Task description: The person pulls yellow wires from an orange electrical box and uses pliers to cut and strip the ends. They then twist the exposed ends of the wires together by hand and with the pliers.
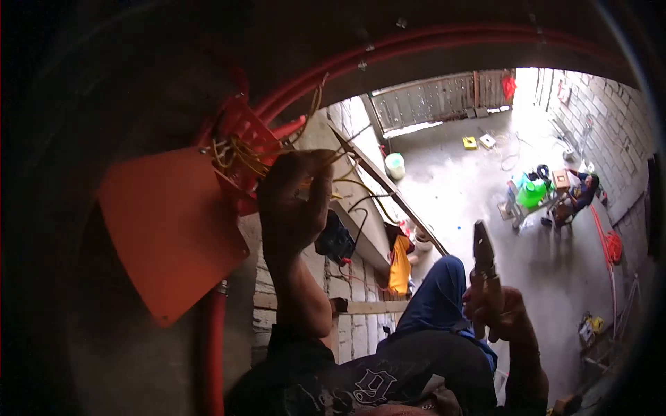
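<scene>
My left hand is raised beside a red electrical box overhead, its fingers closed around yellow wires that come out of the box. The exact grip is dark and partly hidden by the hand. From the box's lower edge hangs a flat orange cover plate. Wire ends stick out to the right past my fingers, a dark one among them. Lower right, away from the box, my right hand is wrapped round a pair of pliers with the jaws pointing up.
Red conduit curves along the ceiling, and a red pipe runs down at left. Below me lies a concrete floor with a white bucket. A seated person is near a green container. A wooden bar sits beside my leg.
</scene>
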